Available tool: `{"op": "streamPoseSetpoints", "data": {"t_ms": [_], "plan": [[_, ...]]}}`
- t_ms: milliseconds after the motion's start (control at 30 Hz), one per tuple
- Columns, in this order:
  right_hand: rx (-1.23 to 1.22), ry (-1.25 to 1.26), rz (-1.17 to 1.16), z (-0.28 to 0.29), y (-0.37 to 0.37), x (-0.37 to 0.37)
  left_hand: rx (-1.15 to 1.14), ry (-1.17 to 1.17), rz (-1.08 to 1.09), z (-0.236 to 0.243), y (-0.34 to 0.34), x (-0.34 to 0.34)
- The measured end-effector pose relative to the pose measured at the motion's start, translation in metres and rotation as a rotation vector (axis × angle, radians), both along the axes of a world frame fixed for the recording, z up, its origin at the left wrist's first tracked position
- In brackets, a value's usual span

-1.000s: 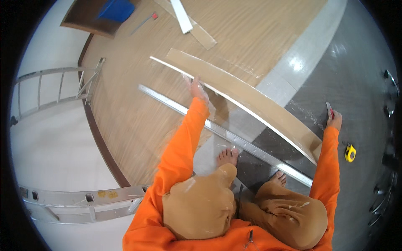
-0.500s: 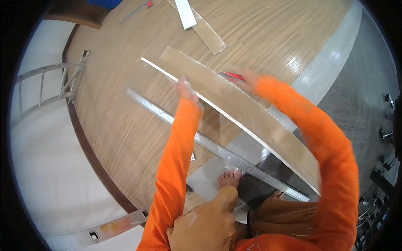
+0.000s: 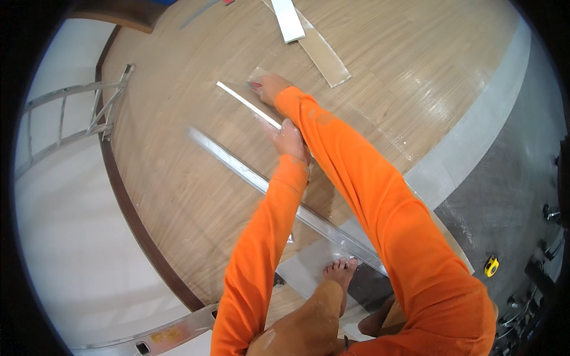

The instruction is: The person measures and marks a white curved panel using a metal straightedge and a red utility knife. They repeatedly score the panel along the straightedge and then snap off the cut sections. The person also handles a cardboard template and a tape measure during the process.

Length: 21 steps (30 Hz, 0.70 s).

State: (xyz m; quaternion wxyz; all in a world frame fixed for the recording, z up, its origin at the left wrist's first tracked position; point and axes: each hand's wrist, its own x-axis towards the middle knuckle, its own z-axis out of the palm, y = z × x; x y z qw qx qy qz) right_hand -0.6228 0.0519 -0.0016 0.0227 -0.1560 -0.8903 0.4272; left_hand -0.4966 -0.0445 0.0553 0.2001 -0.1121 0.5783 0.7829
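Observation:
A long plasterboard strip stands tilted on edge in front of me, its white cut edge [image 3: 248, 105] toward me and most of its brown face hidden behind my right arm. My left hand [image 3: 289, 140] is closed around this near edge. Beyond it, at the strip's far left end, my right hand [image 3: 274, 89] grips a red utility knife [image 3: 255, 86] close to the board's far edge. The knife's tip is too small to make out. Under the strip, a long silvery metal bar [image 3: 228, 158] lies slantwise on the floor, partly covered by my arms.
Ahead lie a brown board offcut [image 3: 325, 56] and a white strip [image 3: 288, 21] across it. A metal ladder [image 3: 113, 101] stands against the left wall, with another metal piece [image 3: 160, 338] at lower left. A yellow tape measure [image 3: 491, 266] and chair casters are at right.
My right hand with the knife has moved left along the strip's far edge to its far end. My left hand keeps its grip. The tape measure has come into sight.

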Motion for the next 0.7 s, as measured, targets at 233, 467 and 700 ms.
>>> {"op": "streamPoseSetpoints", "data": {"t_ms": [233, 467, 700], "plan": [[0.15, -0.07, 0.056, 0.012, -0.006, -0.015, 0.042, 0.116, 0.008, -0.008, -0.007, -0.007], [0.194, -0.134, 0.182, 0.025, 0.002, 0.005, -0.083, 0.166, 0.078, 0.016, 0.0, 0.0], [0.094, -0.114, 0.102, 0.024, 0.008, 0.069, -0.1, 0.233, 0.078, -0.003, -0.003, -0.005]]}}
